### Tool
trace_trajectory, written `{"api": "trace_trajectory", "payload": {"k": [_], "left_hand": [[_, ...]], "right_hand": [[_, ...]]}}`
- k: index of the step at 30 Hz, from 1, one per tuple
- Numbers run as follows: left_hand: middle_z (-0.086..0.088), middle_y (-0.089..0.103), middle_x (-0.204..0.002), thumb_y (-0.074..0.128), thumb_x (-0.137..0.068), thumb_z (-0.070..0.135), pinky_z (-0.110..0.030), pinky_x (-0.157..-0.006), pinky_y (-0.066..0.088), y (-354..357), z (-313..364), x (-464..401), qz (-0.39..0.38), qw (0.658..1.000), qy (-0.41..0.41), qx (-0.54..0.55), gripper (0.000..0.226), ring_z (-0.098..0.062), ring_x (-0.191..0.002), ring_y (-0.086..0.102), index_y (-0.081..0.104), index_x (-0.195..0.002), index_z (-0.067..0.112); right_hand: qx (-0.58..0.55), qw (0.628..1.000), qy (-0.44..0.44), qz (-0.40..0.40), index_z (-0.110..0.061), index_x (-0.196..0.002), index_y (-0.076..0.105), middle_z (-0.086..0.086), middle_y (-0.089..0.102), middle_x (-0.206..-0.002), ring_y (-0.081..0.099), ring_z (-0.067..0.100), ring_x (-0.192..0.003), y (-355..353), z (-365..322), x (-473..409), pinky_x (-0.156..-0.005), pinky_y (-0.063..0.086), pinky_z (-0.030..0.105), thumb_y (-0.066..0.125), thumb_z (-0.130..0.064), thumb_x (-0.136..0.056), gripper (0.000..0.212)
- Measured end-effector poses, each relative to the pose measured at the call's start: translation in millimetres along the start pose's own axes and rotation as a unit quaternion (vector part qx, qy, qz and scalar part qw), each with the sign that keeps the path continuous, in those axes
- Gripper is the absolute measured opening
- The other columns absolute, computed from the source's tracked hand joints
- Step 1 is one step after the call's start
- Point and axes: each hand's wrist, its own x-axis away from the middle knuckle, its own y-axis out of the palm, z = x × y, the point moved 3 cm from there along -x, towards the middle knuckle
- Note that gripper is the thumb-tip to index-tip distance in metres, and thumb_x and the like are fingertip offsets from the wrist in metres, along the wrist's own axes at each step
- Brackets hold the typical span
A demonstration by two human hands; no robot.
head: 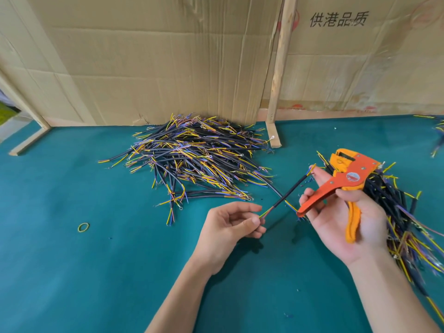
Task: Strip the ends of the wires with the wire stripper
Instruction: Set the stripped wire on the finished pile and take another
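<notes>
Wire (288, 189) slanting up-right, stripper (346, 174) likewise

Orange wire stripper (346, 174), teal table (96, 236).

Black printed Chinese characters 供港品质 on the upright cardboard sheet (360, 56) at upper right, faint red round marks beside them unreadable, small round sticker on the orange wire stripper (346, 175) too blurred to read
</notes>
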Motion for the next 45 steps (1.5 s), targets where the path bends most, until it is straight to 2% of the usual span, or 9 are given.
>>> {"api": "trace_trajectory", "payload": {"k": [10, 20, 25, 27, 30, 33, 38, 42, 45], "left_hand": [[-0.008, 0.069, -0.069, 0.069, -0.093, 0.002, -0.024, -0.052, 0.053, 3, -6, -2, 0.061, 0.995, 0.009, -0.083, 0.003, -0.018, -0.053, 0.064, 0.071, -0.095, 0.0], [-0.01, 0.073, -0.078, 0.058, -0.096, -0.008, -0.024, -0.061, 0.055, 2, -4, 0, 0.076, 0.993, 0.025, -0.09, 0.017, -0.019, -0.063, 0.069, 0.07, -0.101, 0.002], [-0.01, 0.073, -0.074, 0.059, -0.094, -0.008, -0.022, -0.059, 0.053, -2, -2, 4, 0.17, 0.975, 0.071, -0.122, 0.021, -0.016, -0.063, 0.069, 0.072, -0.091, 0.009], [-0.008, 0.072, -0.073, 0.061, -0.093, -0.008, -0.021, -0.057, 0.052, -7, 0, 6, 0.229, 0.962, 0.1, -0.112, 0.021, -0.016, -0.064, 0.07, 0.072, -0.089, 0.01], [-0.003, 0.072, -0.073, 0.063, -0.092, -0.008, -0.021, -0.053, 0.05, -12, 2, 9, 0.298, 0.942, 0.127, -0.083, 0.019, -0.02, -0.068, 0.073, 0.071, -0.086, 0.009], [-0.004, 0.073, -0.077, 0.062, -0.092, -0.008, -0.021, -0.053, 0.051, -15, 5, 10, 0.324, 0.937, 0.123, -0.043, 0.021, -0.023, -0.071, 0.075, 0.071, -0.086, 0.009], [-0.012, 0.074, -0.082, 0.059, -0.097, -0.002, -0.022, -0.058, 0.055, -16, 19, 6, 0.29, 0.948, 0.069, 0.109, 0.011, -0.021, -0.074, 0.075, 0.068, -0.094, 0.004], [-0.022, 0.074, -0.097, 0.054, -0.101, 0.003, -0.025, -0.074, 0.06, -8, 33, 1, 0.228, 0.927, 0.038, 0.295, 0.016, -0.027, -0.09, 0.076, 0.065, -0.106, -0.007], [-0.021, 0.074, -0.104, 0.06, -0.095, -0.001, -0.025, -0.08, 0.06, 1, 40, -5, 0.21, 0.921, 0.028, 0.328, 0.018, -0.026, -0.096, 0.075, 0.067, -0.11, -0.007]], "right_hand": [[-0.021, 0.999, -0.029, 0.034, 0.003, -0.142, 0.053, 0.006, 0.06, -0.144, 0.067, 0.019, -0.088, -3, -12, 2, -0.089, 0.056, 0.034, 0.037, -0.02, -0.091, 0.058], [-0.037, 0.998, -0.03, 0.043, 0.004, -0.141, 0.056, 0.006, 0.056, -0.149, 0.068, 0.016, -0.091, -10, -20, 0, -0.091, 0.055, 0.032, 0.03, -0.023, -0.097, 0.057], [-0.053, 0.998, -0.023, 0.002, 0.001, -0.137, 0.059, 0.011, 0.062, -0.138, 0.066, 0.017, -0.094, -6, -22, 1, -0.094, 0.054, 0.031, 0.05, -0.021, -0.085, 0.057], [-0.048, 0.999, -0.019, -0.001, 0.0, -0.125, 0.065, 0.014, 0.066, -0.129, 0.067, 0.019, -0.097, -4, -20, 2, -0.093, 0.054, 0.032, 0.043, -0.019, -0.091, 0.045], [-0.048, 0.999, -0.012, 0.02, 0.001, -0.106, 0.072, 0.016, 0.07, -0.11, 0.07, 0.025, -0.095, -1, -14, 3, -0.089, 0.057, 0.034, 0.038, -0.02, -0.096, 0.042], [-0.03, 0.999, -0.003, 0.03, 0.001, -0.109, 0.066, 0.014, 0.071, -0.101, 0.071, 0.027, -0.092, 6, -8, 4, -0.086, 0.058, 0.035, 0.041, -0.019, -0.094, 0.036], [-0.031, 0.999, -0.008, 0.027, 0.001, -0.11, 0.062, 0.013, 0.07, -0.097, 0.07, 0.026, -0.088, 9, -8, 4, -0.085, 0.058, 0.035, 0.043, -0.018, -0.09, 0.033], [-0.043, 0.999, -0.008, 0.025, 0.001, -0.11, 0.062, 0.013, 0.07, -0.097, 0.07, 0.026, -0.089, 10, -6, 3, -0.086, 0.058, 0.035, 0.045, -0.018, -0.088, 0.034], [-0.041, 0.999, 0.008, 0.016, 0.0, -0.108, 0.065, 0.013, 0.07, -0.098, 0.07, 0.026, -0.089, 13, 0, 3, -0.085, 0.058, 0.036, 0.044, -0.018, -0.089, 0.034]]}}
